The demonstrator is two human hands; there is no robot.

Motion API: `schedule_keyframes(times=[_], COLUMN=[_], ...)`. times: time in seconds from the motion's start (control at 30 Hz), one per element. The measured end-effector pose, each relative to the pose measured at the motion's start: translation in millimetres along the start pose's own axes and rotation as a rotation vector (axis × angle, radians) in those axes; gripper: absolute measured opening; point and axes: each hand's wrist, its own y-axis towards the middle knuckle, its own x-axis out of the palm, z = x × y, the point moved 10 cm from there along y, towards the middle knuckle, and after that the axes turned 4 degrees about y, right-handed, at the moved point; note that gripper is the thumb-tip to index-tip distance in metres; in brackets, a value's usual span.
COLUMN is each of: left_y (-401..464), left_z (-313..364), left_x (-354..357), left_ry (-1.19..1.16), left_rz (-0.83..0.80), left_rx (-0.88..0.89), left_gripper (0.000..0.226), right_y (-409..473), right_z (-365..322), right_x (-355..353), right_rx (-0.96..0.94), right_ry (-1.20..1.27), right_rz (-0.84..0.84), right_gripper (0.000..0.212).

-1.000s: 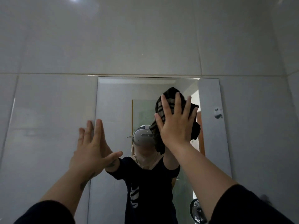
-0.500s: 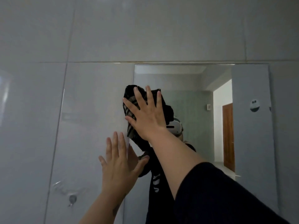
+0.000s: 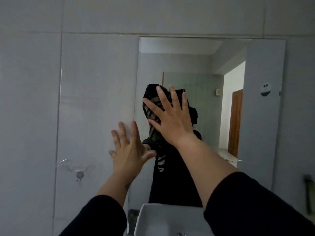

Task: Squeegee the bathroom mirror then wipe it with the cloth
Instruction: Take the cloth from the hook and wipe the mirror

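Fingers (image 3: 161, 97) of the right hand (image 3: 170, 120) splayed wide, all five apart, palm flat, pressing the cloth (image 3: 151, 106) onto the mirror (image 3: 196, 68). No grip closed around it, just pinned under the palm and fingers. Cloth: one, dark with lighter stripes, bunched, sticking out above the fingertips, to the left of the hand and a bit to the right; sits in the left-centre part of the glass, about mid-height. Right forearm runs up from lower right, bare to below the elbow, black sleeve (image 3: 255, 206) after that.

Left hand (image 3: 131, 149): also open, fingers spread and pointing up, thumb out to the right. Flat against the surface right at the mirror's left edge, straddling glass and tile. Holds nothing. Left forearm comes up from bottom centre-left, small dark mark on the wrist, black sleeve below.

Mirror: one, frameless rectangle on the grey tiled wall (image 3: 34, 99). Reflection shows a dark-clothed torso, a doorway and a brown door.

Counts: two hands, one cloth, one mirror. One round white sticker (image 3: 265, 90) with dark markings on the mirror's right side. One white basin (image 3: 163, 218) at the bottom edge under the mirror. One small metal fitting (image 3: 79, 175) on the wall left of the mirror, low down. Dark object at the far right edge, too blurred to identify.
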Motion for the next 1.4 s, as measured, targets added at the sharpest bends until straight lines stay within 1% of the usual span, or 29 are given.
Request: schedule_keyframes(times=[0.1,0.2,0.4,0.53,0.73,0.83,0.97,1.07,1.2,1.3,1.4], left_y=[6,2,2,4,3,4,4,4,4,4,4], left_z=[0,-1,-6,-10,-10,-8,-8,-9,-8,-8,-8], left_x=[-5,-4,-6,-4,-1,0,-1,-2,-1,-1,-2], left_ry=[0.001,0.002,-0.009,-0.016,-0.012,-0.006,0.009,0.018,0.019,0.020,0.029], left_rz=[-0.003,-0.014,0.024,0.042,0.047,0.044,0.051,0.064,0.057,0.062,0.072], left_rx=[-0.002,-0.009,-0.004,-0.002,0.012,0.015,0.012,-0.004,-0.007,-0.003,-0.002], left_gripper=[0.115,0.115,0.114,0.115,0.116,0.116,0.116,0.117,0.117,0.117,0.116], right_y=[-7,-26,-59,-84,-112,-128,-162,-185,-197,-186,-163], right_z=[22,51,113,157,222,239,233,210,177,157,126], right_x=[-3,-3,-9,-14,-24,-26,-19,-8,8,10,11], right_rx=[0.028,0.097,0.231,0.378,0.531,0.624,0.704,0.711,0.682,0.667,0.552], right_ry=[-0.016,-0.011,0.015,0.034,0.048,0.079,0.090,0.083,0.066,0.079,0.053], right_rz=[0.009,-0.002,-0.006,0.016,0.076,0.131,0.172,0.167,0.120,0.114,0.097], right_gripper=[0.067,0.067,0.066,0.063,0.061,0.061,0.059,0.058,0.058,0.058,0.058])
